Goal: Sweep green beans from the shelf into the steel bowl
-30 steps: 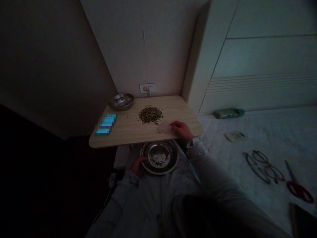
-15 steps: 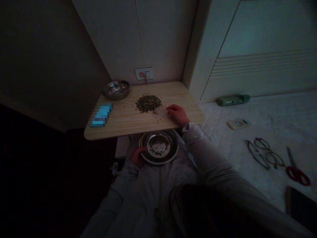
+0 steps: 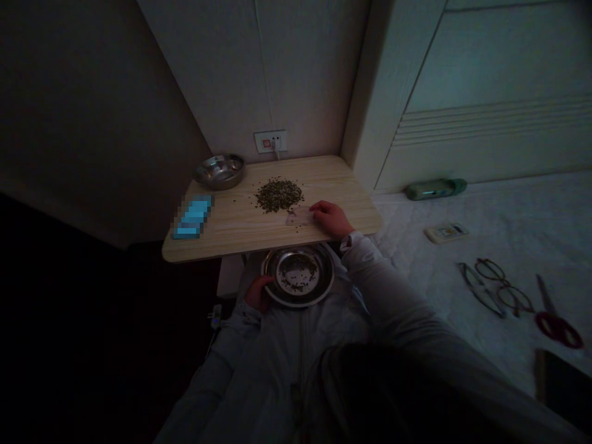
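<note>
A loose pile of small dark green beans or seeds (image 3: 279, 193) lies on the light wooden tabletop (image 3: 222, 231). At its near right side my right hand (image 3: 331, 218) is closed on one end of a thin clear plastic sheet (image 3: 298, 216), which rests against the wood by a few stray seeds. Below the table's front edge, a round steel basin (image 3: 327, 285) sits on my lap with scattered seeds in its bottom. My left hand (image 3: 259, 292) grips the basin's left rim, thumb on top, other fingers hidden beneath.
A steel bowl (image 3: 221, 172) stands at the table's back left, with a lit phone (image 3: 193, 217) before it. Behind is a wall socket (image 3: 271, 142). On the white bed to the right lie a green bottle (image 3: 435, 189), a remote (image 3: 446, 232), glasses (image 3: 504, 287) and red-handled scissors (image 3: 559, 329).
The whole view has shifted slightly. The clear sheet now lies flatter beside the pile, and my right hand has barely moved. My left hand keeps its hold on the basin.
</note>
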Action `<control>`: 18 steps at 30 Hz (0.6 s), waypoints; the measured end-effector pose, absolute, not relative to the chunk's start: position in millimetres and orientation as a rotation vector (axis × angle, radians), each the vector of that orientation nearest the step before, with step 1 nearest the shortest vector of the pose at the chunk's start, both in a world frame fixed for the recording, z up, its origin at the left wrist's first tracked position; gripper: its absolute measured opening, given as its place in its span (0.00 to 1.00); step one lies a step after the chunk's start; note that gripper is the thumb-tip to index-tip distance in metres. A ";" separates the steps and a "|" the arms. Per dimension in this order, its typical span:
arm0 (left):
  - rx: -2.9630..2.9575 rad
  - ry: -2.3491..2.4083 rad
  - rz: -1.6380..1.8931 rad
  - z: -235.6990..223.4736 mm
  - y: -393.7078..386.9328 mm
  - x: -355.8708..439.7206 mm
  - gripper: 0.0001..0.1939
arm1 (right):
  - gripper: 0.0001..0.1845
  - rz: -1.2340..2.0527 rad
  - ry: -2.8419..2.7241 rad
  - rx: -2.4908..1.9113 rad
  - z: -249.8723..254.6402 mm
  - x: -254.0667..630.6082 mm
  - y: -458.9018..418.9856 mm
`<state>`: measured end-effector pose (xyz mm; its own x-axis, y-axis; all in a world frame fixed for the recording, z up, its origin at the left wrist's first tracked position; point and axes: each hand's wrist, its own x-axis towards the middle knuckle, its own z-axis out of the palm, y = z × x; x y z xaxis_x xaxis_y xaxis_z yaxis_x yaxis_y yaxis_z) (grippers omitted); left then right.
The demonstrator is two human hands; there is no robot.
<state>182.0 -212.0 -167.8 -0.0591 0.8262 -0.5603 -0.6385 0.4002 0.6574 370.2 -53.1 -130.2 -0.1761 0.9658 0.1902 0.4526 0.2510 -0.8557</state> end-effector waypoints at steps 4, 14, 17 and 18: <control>0.208 1.130 1.194 -169.2 -212.6 180.8 0.06 | 0.14 0.857 -1.788 -1.312 -131.0 370.7 -53.6; 0.226 1.107 1.198 -174.0 -212.1 179.9 0.04 | 0.14 0.839 -1.838 -1.302 -131.0 371.2 -60.7; 0.235 1.109 1.207 -178.6 -211.5 177.8 0.03 | 0.14 0.839 -1.855 -1.311 -129.7 370.9 -66.3; 0.248 1.097 1.219 -180.0 -211.3 177.1 0.03 | 0.14 0.835 -1.859 -1.317 -129.1 370.7 -67.9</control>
<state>177.1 -211.3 -180.0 -0.0636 0.8397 -0.5393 -0.6243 0.3881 0.6779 370.7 -67.9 -129.1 -0.2376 0.9556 0.1745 0.5042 0.2748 -0.8187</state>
